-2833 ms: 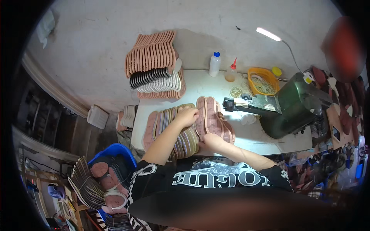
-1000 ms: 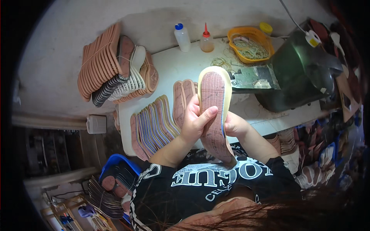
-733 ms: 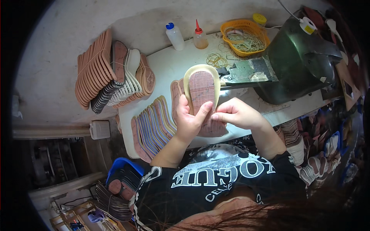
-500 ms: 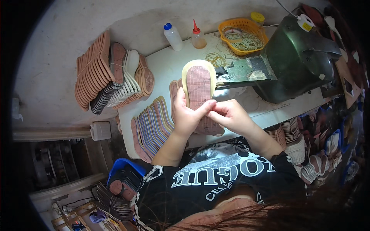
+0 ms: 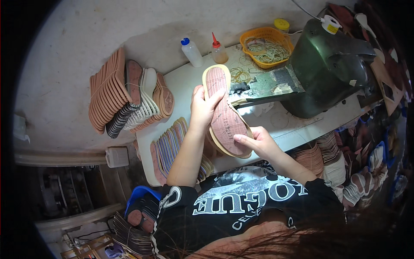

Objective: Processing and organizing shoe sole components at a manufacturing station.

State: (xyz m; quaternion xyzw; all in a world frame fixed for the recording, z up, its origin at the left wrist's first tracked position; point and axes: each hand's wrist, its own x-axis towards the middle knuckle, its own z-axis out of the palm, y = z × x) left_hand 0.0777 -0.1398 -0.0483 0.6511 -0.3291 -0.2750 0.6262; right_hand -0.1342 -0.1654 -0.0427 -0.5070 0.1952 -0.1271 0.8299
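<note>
A shoe insole [image 5: 226, 123], pinkish with a grid of fine lines and a pale yellow rim, is held up in front of me, tilted with its narrow heel end away from me. My left hand [image 5: 203, 108] grips its left edge, the thumb lying across its face. At the wide near end, my right hand [image 5: 258, 142] pinches the right edge with the thumb on top. The insole's far right edge is close to the end of the green machine arm [image 5: 267, 88]; whether they touch, I cannot tell. Left of my left forearm, a row of striped-edged insoles [image 5: 172, 144] stands on the table.
On the white table [image 5: 177, 77] stand a blue-capped bottle [image 5: 192, 54], a red-tipped bottle [image 5: 219, 52] and an orange basket [image 5: 267, 36] of rubber bands. The dark green machine [image 5: 332, 69] fills the right side. Tied insole bundles [image 5: 108, 93] lean at the left wall.
My right hand has moved down from beside the left thumb to the insole's near end. The insole has tilted, showing its full length. My left hand has slid farther up its edge.
</note>
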